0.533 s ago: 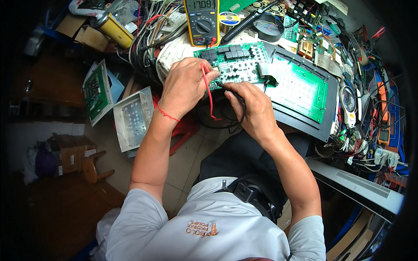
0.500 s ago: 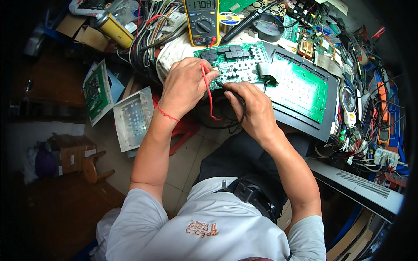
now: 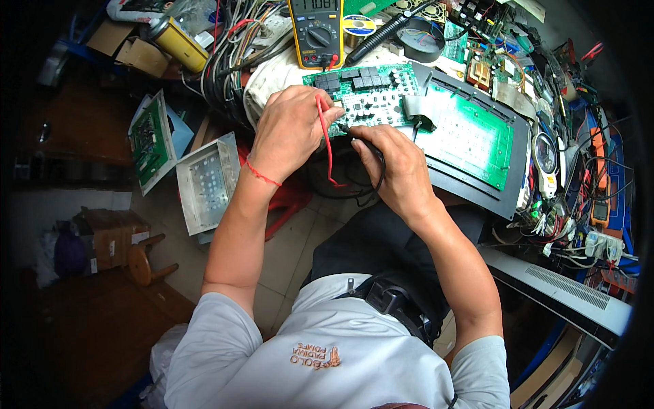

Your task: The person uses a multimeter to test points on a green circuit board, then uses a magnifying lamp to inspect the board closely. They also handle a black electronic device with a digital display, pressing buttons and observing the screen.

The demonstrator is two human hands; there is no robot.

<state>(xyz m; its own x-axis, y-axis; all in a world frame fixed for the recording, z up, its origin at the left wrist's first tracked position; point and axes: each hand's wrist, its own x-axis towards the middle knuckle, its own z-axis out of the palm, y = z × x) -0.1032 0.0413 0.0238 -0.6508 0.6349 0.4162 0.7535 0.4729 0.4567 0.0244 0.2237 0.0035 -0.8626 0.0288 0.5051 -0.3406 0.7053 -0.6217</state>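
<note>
A green circuit board (image 3: 371,102) with black relays along its far side lies on the bench in front of me. My left hand (image 3: 289,129) is closed on a red test probe (image 3: 320,108) at the board's near left corner; its tip is hidden by the fingers. My right hand (image 3: 394,160) pinches a black test probe (image 3: 346,129), pointed at the board's near edge. I cannot tell whether either tip touches metal. Behind the board stands a yellow and grey multimeter (image 3: 317,35), lit, with leads plugged in. A grey ribbon cable (image 3: 417,109) runs off the board's right side.
At the right, a dark panel (image 3: 470,187) carries a brightly lit green board (image 3: 477,136). Tangled cables (image 3: 228,75) and a yellow can (image 3: 180,44) crowd the left. A white plastic housing (image 3: 208,184) sits below the bench edge. A clamp meter (image 3: 545,160) lies among clutter at right.
The black probe and my right hand have shifted very slightly up and left along the board's near edge. My left hand stays nearly still with the red probe.
</note>
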